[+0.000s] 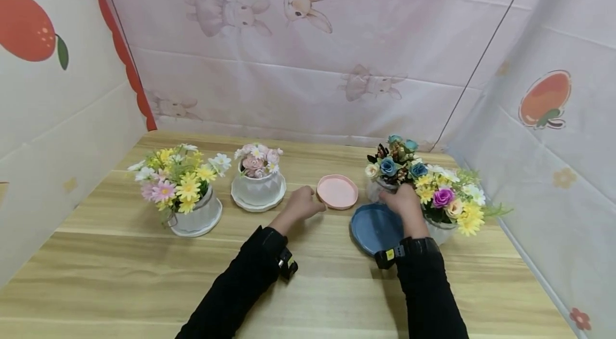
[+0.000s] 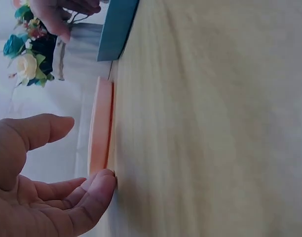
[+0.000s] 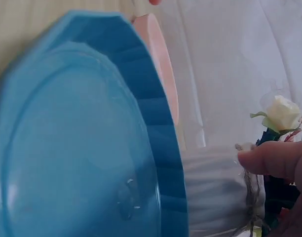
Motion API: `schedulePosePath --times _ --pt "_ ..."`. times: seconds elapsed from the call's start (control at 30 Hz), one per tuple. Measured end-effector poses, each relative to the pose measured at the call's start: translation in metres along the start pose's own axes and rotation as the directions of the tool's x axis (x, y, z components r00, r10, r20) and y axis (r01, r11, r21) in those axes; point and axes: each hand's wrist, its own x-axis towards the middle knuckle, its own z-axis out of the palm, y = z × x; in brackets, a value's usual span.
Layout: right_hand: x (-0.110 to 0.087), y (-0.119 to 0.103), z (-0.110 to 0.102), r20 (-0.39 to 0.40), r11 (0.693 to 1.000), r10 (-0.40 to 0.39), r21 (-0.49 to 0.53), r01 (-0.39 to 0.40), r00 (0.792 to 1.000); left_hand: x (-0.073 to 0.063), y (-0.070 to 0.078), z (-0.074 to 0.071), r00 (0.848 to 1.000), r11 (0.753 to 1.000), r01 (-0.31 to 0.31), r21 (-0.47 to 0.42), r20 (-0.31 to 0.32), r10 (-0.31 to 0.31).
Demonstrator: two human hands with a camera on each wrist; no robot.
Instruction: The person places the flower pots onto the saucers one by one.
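Note:
My left hand point(image 1: 302, 204) is beside the small pink saucer point(image 1: 338, 192), thumb and fingers spread apart. In the left wrist view its fingertips point(image 2: 102, 185) are at the near edge of the saucer; whether they touch it I cannot tell. My right hand point(image 1: 405, 201) grips the rim of a whitish flowerpot point(image 3: 215, 190) tied with twine, its thumb on the near side and the other fingers mostly hidden. Blue and cream artificial flowers point(image 1: 395, 163) fill this pot. In front of it lies a blue saucer point(image 1: 375, 226), partly under my right wrist.
Right of my right hand stands a pot of yellow and purple flowers point(image 1: 449, 200). On the left, a pot with pink flowers point(image 1: 260, 178) sits on a white saucer point(image 1: 257, 206), and another holds yellow daisies point(image 1: 185, 184). Printed cloth walls point(image 1: 289, 87) border the wooden table point(image 1: 120, 275).

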Motion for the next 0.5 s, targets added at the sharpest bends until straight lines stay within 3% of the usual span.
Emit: schedulePosePath --times 0.27,0.5 --pt "0.012 0.001 0.002 -0.043 0.994 -0.022 0.104 0.027 0.999 0.007 0.001 -0.004 0.99 0.979 0.14 -0.149 0.057 -0.133" --pt "0.019 -0.006 0.006 -0.074 0.986 0.014 0.165 -0.002 0.997 0.013 0.0 -0.003 0.979 0.961 0.202 -0.189 0.027 -0.2"
